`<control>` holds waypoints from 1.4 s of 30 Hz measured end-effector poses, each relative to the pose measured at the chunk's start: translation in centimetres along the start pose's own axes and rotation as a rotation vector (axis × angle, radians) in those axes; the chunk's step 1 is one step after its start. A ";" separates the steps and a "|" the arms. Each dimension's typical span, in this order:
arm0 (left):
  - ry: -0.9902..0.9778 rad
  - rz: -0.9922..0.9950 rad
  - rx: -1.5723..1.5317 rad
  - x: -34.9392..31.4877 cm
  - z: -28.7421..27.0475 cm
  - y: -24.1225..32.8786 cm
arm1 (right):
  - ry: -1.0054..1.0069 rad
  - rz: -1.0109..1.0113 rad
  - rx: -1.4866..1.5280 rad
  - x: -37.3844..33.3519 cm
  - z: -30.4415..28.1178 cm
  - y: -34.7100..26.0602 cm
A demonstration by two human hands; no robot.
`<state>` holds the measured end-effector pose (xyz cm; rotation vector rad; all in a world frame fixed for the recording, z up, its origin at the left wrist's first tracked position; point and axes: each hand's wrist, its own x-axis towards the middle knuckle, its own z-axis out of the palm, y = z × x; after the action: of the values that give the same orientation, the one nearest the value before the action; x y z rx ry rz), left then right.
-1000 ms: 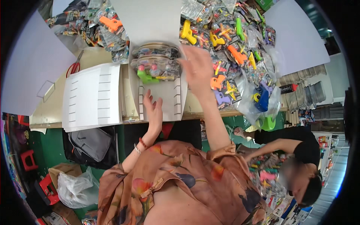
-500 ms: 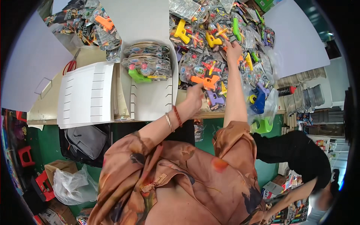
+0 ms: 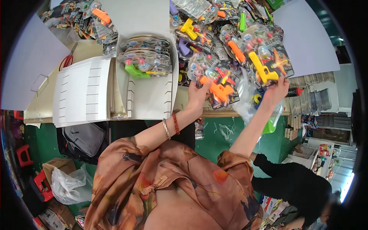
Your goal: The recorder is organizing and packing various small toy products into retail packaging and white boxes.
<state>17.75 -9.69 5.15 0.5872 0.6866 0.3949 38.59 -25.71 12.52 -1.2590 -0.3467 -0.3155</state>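
My left hand (image 3: 196, 98) grips the lower left edge of a blister-packed toy gun card (image 3: 226, 100) with an orange gun, tilted over the near edge of the pile. To its right, my right hand (image 3: 274, 94) pinches the lower edge of another blister-packed toy card (image 3: 288, 71), which carries a yellow gun and a small toy plane and is raised above the pile. Left of my hands stands an open white box (image 3: 149, 101). In its far part several similar toy cards (image 3: 143, 55) stand in a row, the front one with a green gun.
More carded toys (image 3: 195, 11) are heaped behind my hands, and another heap (image 3: 76, 19) lies far left. Flat white cartons (image 3: 80, 92) are stacked left of the box, near red-handled scissors (image 3: 67, 61). Another person in black (image 3: 291, 184) bends at lower right.
My right hand has drawn back and rightward from the heap, bringing up the yellow-gun card. My left hand has the orange-gun card, now shifted slightly right and tilted.
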 end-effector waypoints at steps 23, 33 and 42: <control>-0.353 -0.430 -0.393 -6.8 -6.8 5.2 | -0.333 0.553 1.244 -12.0 -4.3 5.9; -0.723 -0.647 -0.400 -3.5 -7.2 6.1 | -0.820 0.216 0.331 -11.0 4.4 3.2; -0.359 0.514 0.496 -9.4 -12.4 18.2 | -0.810 0.208 0.273 -15.5 17.4 -2.7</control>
<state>-0.14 3.97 13.20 1.2832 0.2721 0.5812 22.07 -9.10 12.98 -1.0927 -0.9066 0.4318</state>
